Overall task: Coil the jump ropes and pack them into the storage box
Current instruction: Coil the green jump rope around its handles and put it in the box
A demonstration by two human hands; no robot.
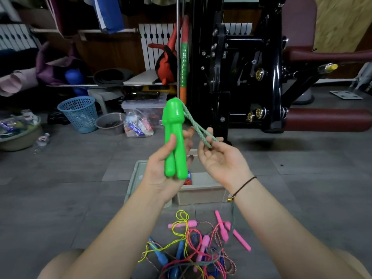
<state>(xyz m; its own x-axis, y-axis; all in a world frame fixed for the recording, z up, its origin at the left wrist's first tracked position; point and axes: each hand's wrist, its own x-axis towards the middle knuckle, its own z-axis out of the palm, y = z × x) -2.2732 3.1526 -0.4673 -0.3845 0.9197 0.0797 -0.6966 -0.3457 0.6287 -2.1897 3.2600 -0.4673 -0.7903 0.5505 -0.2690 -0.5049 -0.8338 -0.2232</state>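
left hand (161,170) grips green handles (174,137) upright | rope (198,130) slants from tops down-right to right hand (221,162), fingers (205,154) hooking it | storage box (201,193) below

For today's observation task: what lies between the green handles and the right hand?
Head view: a doubled pale-green rope spans from green handles to right hand.

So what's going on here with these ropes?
A person is tidying jump ropes. The left hand grips the two green handles, and the right hand holds the green cord running from their tops. The storage box sits on the floor below the hands; a tangled pile of other ropes lies nearer the person.
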